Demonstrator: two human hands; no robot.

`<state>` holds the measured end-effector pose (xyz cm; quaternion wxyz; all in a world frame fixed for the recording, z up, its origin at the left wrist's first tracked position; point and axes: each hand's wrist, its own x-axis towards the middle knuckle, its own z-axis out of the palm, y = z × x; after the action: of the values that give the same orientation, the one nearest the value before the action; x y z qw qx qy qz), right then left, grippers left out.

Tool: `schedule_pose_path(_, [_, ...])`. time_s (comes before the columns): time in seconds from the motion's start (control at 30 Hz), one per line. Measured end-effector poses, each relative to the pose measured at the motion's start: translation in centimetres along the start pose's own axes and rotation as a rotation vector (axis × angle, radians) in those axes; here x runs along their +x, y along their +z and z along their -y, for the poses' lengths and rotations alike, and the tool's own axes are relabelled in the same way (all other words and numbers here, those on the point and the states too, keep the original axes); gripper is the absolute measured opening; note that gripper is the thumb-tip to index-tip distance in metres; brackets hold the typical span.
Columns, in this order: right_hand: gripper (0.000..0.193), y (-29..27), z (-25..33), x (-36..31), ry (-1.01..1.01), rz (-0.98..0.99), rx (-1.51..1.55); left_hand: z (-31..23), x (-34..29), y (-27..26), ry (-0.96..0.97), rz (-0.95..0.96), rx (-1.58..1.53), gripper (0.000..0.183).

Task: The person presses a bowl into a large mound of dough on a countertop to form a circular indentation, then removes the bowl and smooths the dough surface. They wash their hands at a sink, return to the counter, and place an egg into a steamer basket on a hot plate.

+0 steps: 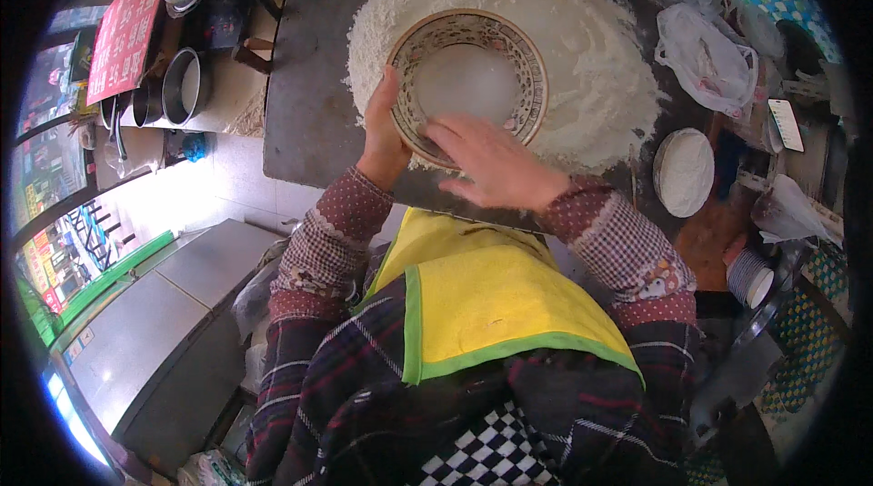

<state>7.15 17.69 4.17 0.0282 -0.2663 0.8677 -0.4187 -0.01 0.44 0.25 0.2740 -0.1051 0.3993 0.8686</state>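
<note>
A patterned ceramic bowl (530, 86) with a brown rim holds cloudy whitish liquid (468, 84). It is above a broad spread of white flour (596, 59) on a dark work table (314, 59). My left hand (386, 131) grips the bowl's left side, thumb up along the outer wall, its other fingers hidden beneath. Over the near rim lies my right hand (496, 163), fingers stretched toward the liquid and thumb apart. Whether its fingertips touch the liquid or the inner wall I cannot tell.
To the right are a round container of flour (684, 172), a clear plastic bag (707, 59) and stacked paper cups (750, 279). Dark pots (186, 86) stand at the left beside a red sign (127, 31). A grey metal cabinet (136, 340) stands lower left.
</note>
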Motion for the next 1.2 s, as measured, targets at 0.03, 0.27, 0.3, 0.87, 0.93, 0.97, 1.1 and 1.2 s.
schedule_pose_path(0.03, [0.065,-0.1,0.0,0.0,0.036,0.005,0.005,0.0,0.0,0.0,-0.009,-0.006,-0.010,0.063])
schedule_pose_path(0.27, [0.065,0.4,0.0,-0.1,0.087,0.064,0.043,0.1,0.0,0.1,0.016,0.012,-0.021,0.060])
schedule_pose_path(0.3, [0.066,0.4,0.0,-0.2,0.053,0.024,0.050,0.1,-0.1,0.1,0.014,0.023,-0.035,0.059])
schedule_pose_path(0.87, [0.070,1.2,0.6,-1.2,-0.004,-0.062,-0.055,-0.3,0.8,0.0,0.069,-0.058,0.013,0.060])
schedule_pose_path(0.93, [0.069,-0.5,-0.6,-2.7,0.019,0.067,-0.161,-0.9,0.8,-0.2,0.093,-0.059,0.035,0.060])
schedule_pose_path(0.97, [0.069,-1.4,-1.2,-3.2,-0.010,0.095,-0.208,-1.1,0.7,-0.3,0.093,-0.058,0.050,0.060])
schedule_pose_path(1.1, [0.069,-2.6,-1.8,-3.7,0.000,0.150,-0.320,-1.5,0.7,-0.9,0.086,-0.037,0.079,0.060])
schedule_pose_path(1.2, [0.070,0.0,0.0,-2.3,0.056,0.102,-0.163,-1.3,0.9,-1.2,0.053,-0.051,0.102,0.061])
